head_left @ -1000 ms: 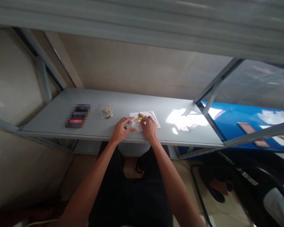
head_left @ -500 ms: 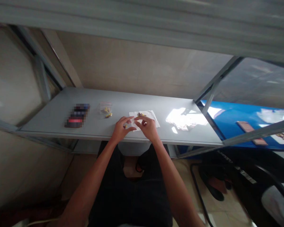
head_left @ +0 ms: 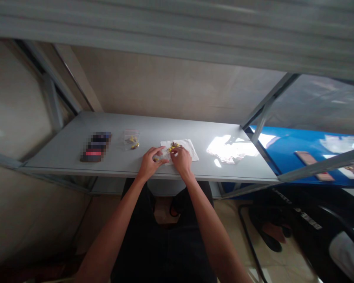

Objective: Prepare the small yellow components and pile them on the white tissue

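Bare forearms [head_left: 118, 220], black trousers [head_left: 162, 243]

No word, number or brand can be read anywhere. White lettering [head_left: 308, 225] runs along a black object [head_left: 286, 210] at the lower right, too blurred to make out. The dark item [head_left: 96, 146] on the grey surface [head_left: 224, 167] is pixelated, showing only a red band. The small clear bag [head_left: 131, 138] beside it and the white sheet [head_left: 191, 151] show no legible print.
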`<state>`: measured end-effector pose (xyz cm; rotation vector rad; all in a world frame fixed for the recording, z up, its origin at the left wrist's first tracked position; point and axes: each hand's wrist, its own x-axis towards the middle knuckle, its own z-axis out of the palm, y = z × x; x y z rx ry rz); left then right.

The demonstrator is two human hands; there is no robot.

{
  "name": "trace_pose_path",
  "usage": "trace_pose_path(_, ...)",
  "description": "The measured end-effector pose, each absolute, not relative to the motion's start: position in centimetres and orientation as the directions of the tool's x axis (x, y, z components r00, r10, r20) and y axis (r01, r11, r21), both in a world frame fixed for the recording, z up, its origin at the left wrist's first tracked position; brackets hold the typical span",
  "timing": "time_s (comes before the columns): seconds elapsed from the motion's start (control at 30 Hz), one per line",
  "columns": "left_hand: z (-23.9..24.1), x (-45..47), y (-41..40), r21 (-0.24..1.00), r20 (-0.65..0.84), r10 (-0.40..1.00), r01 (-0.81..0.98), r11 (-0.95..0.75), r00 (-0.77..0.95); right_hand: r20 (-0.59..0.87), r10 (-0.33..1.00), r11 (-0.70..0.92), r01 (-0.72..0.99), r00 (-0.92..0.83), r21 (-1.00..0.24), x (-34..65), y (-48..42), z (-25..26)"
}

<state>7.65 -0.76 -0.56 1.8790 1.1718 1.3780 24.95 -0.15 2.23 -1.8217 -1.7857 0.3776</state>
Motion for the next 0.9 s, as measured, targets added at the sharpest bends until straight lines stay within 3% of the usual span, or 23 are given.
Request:
trace_pose_path(0.5, -0.8, 7.5, -0.6, 0.8, 0.488, 0.868, 0.351, -0.487, 0.093, 0.235, 0.97, 0.083, 0.819, 0.065, -0.568, 23.9, 0.3, 1.6)
trace_pose_path(0.6, -0.8, 7.5, -0.6, 0.801, 0.49, 0.867, 0.347, -0.488, 0.09, 0.339, 0.938, 0.189, 0.716, 0.071, -0.672, 24.6, 0.1, 1.8)
trace_pose_path(0.73, -0.7, 7.5, -0.7, 0.804, 0.491, 0.866, 0.333, -0.492, 0.095, 0.421, 0.907, 0.389, 0.39, -0.004, -0.834, 25.8, -0.4, 2.4)
trace_pose_path(0.8, -0.7, 7.6, -0.7, 0.805, 0.492, 0.865, 0.327, -0.496, 0.1, 0.426, 0.902, 0.428, 0.292, -0.074, -0.855, 26.0, -0.5, 2.5)
trace_pose_path(0.9, -0.5, 7.6, -0.8, 0.805, 0.492, 0.865, 0.327, -0.495, 0.098, 0.447, 0.884, 0.467, 0.291, -0.138, -0.835, 26.0, -0.4, 2.6)
